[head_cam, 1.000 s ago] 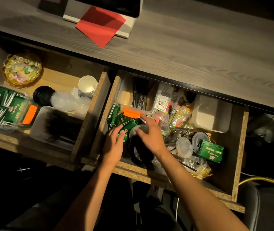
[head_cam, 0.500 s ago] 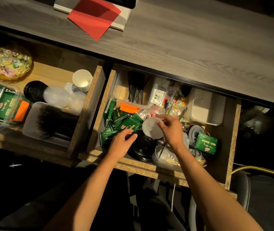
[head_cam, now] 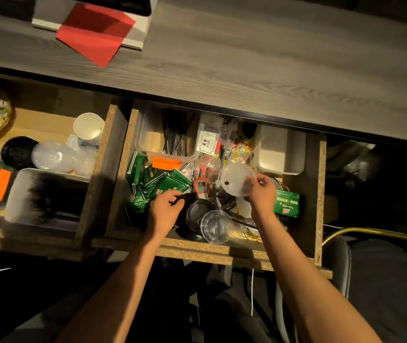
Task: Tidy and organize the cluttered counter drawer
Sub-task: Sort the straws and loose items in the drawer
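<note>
Head view: grey woodgrain counter w/ red paper; dim room.

Price tag, white, at back of drawer: "9.9" in bold black (smaller print beneath too fine to read). Green packets carry pale lettering and a red mark, illegible. Same for the green packet at right.

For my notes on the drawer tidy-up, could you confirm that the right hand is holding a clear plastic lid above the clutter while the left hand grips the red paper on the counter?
Not quite. In the head view the right hand does hold the clear plastic lid, but the left hand grips a black lid inside the drawer; the red paper lies untouched on the counter.
</note>
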Demonstrator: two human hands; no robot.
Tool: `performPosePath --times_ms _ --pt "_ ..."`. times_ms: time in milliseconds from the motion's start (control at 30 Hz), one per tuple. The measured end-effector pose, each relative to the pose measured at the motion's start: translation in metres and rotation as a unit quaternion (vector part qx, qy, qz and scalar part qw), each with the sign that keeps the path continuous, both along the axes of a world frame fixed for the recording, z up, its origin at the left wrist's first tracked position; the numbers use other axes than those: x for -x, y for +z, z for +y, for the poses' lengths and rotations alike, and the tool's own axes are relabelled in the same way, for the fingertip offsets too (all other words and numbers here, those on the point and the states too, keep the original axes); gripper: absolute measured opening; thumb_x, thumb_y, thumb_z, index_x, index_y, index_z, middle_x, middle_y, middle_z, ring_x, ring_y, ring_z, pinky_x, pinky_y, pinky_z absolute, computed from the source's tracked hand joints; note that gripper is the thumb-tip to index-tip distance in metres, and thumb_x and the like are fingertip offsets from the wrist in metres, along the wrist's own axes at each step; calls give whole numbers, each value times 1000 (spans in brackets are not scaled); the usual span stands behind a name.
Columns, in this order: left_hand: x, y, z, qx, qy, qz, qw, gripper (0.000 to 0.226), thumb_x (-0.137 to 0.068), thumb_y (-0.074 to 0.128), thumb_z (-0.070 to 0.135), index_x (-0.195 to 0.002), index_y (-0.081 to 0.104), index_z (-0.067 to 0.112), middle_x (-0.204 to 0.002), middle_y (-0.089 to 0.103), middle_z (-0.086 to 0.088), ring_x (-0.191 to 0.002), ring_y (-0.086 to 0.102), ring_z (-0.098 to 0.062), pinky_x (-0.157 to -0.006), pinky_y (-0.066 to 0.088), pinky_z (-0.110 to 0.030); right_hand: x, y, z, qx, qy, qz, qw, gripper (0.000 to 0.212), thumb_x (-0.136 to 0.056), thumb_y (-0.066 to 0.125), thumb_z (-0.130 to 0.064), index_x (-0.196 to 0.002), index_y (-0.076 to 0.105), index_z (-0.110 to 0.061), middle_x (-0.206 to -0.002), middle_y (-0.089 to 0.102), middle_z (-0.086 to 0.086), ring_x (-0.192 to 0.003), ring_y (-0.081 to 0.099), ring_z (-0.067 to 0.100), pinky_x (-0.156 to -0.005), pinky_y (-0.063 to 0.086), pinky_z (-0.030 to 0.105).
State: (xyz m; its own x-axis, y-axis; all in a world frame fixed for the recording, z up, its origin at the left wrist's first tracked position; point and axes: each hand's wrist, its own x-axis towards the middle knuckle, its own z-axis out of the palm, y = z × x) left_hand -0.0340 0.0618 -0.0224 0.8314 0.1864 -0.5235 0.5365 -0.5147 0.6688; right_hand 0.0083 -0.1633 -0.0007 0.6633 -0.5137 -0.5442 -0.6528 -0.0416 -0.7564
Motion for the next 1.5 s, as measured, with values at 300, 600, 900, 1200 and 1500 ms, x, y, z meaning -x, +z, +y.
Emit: performPosePath --times_ms 300,600,900,1200,1500 --pt "-23 20 -18 96 76 -70 990 26 -98 57 14 -122 67 11 -118 66 1 -109 60 -9 -91 42 -16 3 4 -3 138 135 36 981 36 -96 62 -20 -128 62 -4 -125 67 11 -113 62 23 -86 47 23" --pt "-76 22 -59 211 76 -52 973 24 -105 41 21 -113 62 28 -102 61 14 -86 57 12 -66 41 -2 -74 -22 21 107 383 -30 917 54 -89 71 -18 -140 53 -10 -141 56 6 -126 54 21 -108 43 34" --pt "-78 -3 -56 189 16 -58 980 32 -105 40 20 -124 65 22 -122 66 5 -114 58 -3 -90 42 -10 -65 -46 17 116 451 27 885 57 -80 78 -40 -129 61 -14 -122 67 5 -104 61 16 -90 49 30" --pt "-96 17 -86 139 -102 -20 985 28 -108 29 35 -103 56 37 -102 53 25 -95 47 15 -92 34 -23 -68 -38 -16 128 129 -68 981 41 -92 68 -26 -129 61 -10 -116 62 0 -101 57 10 -98 50 33" --pt "-103 6 -91 110 -62 -11 992 40 -108 25 41 -119 61 27 -97 51 21 -85 44 16 -89 32 -23 -96 -58 1 153 173 -21 973 25 -93 64 -16 -118 62 -12 -88 68 0 -78 67 18 -80 57 33"
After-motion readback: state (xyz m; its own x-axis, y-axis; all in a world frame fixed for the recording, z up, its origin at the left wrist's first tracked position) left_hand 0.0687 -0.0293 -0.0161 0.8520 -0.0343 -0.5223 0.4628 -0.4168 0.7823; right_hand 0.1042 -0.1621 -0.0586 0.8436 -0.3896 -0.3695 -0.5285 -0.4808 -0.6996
